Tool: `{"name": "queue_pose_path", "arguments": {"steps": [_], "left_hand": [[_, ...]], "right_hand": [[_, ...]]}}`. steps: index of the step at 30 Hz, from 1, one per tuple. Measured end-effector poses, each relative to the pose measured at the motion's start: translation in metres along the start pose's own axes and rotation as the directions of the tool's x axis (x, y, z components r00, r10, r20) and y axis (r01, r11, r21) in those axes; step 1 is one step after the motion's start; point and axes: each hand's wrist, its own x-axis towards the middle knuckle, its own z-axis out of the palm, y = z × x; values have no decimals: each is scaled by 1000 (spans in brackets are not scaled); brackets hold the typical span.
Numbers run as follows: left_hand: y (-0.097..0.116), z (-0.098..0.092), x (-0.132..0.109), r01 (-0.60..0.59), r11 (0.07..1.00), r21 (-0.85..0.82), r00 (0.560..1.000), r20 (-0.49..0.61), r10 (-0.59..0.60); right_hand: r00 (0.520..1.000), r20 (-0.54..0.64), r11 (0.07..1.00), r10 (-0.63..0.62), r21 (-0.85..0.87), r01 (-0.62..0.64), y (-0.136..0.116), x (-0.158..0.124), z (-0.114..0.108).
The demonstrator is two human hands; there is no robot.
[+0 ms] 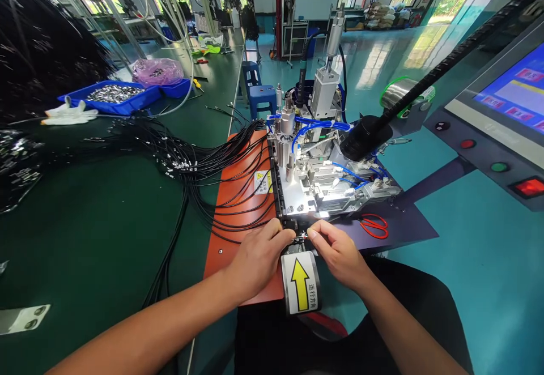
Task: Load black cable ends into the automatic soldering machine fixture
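My left hand (261, 253) is closed at the front edge of the metal machine (317, 177), thumb and fingers pinched on the end of a thin black cable. My right hand (338, 250) is also closed, its thumb and forefinger together just right of the left fingertips, around something too small to make out. A small bright metal piece shows between the two hands. Right below them is a round roller with a yellow arrow label (301, 281). Many black cables (221, 205) fan over the orange plate (238, 256) towards the machine.
Red-handled scissors (374, 226) lie right of the machine. A control panel (505, 120) and a black flexible hose (425, 80) reach in from the right. On the green table (102, 222) are a blue tray of metal parts (114, 94), a white glove (70, 113) and a pink bag (157, 73).
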Motion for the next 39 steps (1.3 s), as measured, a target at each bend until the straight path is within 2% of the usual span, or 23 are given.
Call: {"name": "queue_pose_path", "arguments": {"steps": [9,16,33,39], "left_hand": [[1,1,3,39,999,-4,997,60,-39],[1,1,3,40,999,17,998,55,-41],[2,1,4,33,999,25,998,60,-35],[2,1,4,41,999,9,998,57,-42]], "right_hand": [[998,-54,997,-40,-61,37,4,-2,6],[993,-78,995,-84,-69,79,6,-2,8],[993,-92,997,-71,-44,67,7,-4,12],[986,-109,990,-126,-76,118,8,-5,12]]}}
